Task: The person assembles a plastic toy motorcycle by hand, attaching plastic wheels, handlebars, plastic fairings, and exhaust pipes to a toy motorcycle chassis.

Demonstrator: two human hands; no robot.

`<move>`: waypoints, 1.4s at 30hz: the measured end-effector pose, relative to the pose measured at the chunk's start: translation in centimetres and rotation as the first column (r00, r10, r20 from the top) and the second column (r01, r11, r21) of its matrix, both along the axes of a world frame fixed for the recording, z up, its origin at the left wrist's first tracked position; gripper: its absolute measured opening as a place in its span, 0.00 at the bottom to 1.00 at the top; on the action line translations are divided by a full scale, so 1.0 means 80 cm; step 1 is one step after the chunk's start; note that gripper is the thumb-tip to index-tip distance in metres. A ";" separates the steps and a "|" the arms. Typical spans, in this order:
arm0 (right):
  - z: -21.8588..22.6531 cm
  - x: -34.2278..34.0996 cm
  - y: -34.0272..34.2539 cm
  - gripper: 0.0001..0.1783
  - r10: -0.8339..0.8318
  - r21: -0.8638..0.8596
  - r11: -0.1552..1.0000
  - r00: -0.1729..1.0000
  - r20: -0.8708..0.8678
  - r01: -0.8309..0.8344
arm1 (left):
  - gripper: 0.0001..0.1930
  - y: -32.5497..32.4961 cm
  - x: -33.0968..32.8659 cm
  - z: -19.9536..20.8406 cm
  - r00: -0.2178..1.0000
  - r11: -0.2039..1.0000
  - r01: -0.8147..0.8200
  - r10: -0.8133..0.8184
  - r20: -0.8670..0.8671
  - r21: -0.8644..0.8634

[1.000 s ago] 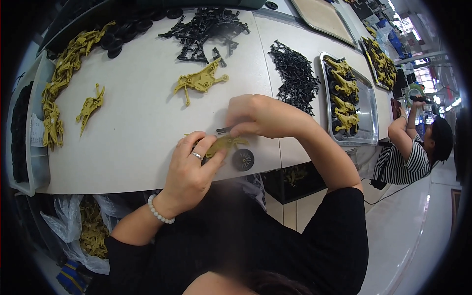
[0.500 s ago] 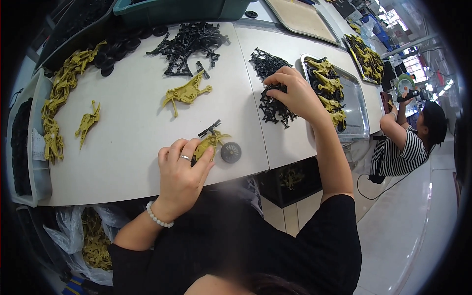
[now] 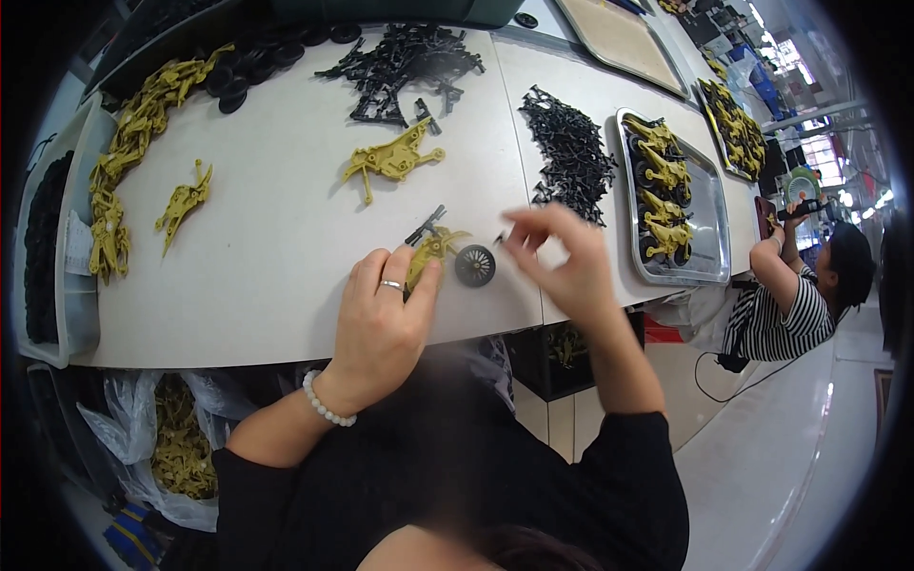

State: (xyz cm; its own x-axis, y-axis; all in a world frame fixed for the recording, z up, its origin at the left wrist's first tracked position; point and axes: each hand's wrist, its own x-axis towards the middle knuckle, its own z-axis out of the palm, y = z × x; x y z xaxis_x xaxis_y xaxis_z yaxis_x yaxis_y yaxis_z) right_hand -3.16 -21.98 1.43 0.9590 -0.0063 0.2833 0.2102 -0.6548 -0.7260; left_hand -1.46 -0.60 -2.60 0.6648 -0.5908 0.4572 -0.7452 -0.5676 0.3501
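My left hand [image 3: 388, 305] is closed round a yellow toy motorcycle body [image 3: 431, 255] near the table's front edge. Black handlebars [image 3: 426, 226] stick up from its far end, and a black spoked wheel [image 3: 474, 265] sits at its right side. Just right of that wheel, my right hand [image 3: 566, 257] is in the air, thumb and forefinger pinching a tiny black pin [image 3: 500, 237], blurred by motion. Behind it lies a heap of small black pins [image 3: 569, 152]. Farther off on the table rests another yellow body [image 3: 393, 160].
Black fork-like parts [image 3: 400, 71] are piled at the back, beside loose black wheels [image 3: 252, 62]. Yellow bodies [image 3: 133, 147] line the left, near a white bin [image 3: 84, 228]. A metal tray [image 3: 705, 224] at right holds assembled toy motorcycles [image 3: 665, 176]. A co-worker [image 3: 795, 295] is beyond.
My right hand has left the pin heap and come left and nearer, a tiny pin between its fingertips. The left hand keeps its hold on the yellow body. The whole view has shifted slightly.
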 end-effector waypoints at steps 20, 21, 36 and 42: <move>-0.032 -0.035 0.073 0.16 0.123 -0.422 0.907 0.957 0.263 -0.001 | 0.15 -0.008 -0.001 0.002 0.999 0.999 -0.040 0.041 0.014 -0.029; -0.030 -0.034 0.075 0.16 0.123 -0.423 0.906 0.957 0.262 -0.001 | 0.14 -0.008 -0.001 0.002 0.999 0.999 -0.042 0.042 0.016 -0.027; -0.014 -0.032 0.053 0.12 0.184 -0.341 0.929 0.979 0.092 -0.142 | 0.16 -0.003 -0.001 0.006 0.998 1.000 -0.007 0.008 -0.065 0.021; -0.002 -0.015 0.011 0.21 0.044 -0.194 0.980 0.998 0.051 -0.033 | 0.18 -0.001 0.005 0.001 0.998 1.000 0.008 -0.010 -0.054 -0.027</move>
State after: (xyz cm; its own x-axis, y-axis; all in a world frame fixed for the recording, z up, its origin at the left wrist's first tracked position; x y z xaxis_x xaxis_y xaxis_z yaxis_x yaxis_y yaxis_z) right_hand -4.35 -21.10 1.31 0.9403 0.0899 0.3282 0.2740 -0.7721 -0.5734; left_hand -1.09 -0.68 -2.48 0.6836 -0.5852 0.4361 -0.7298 -0.5509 0.4047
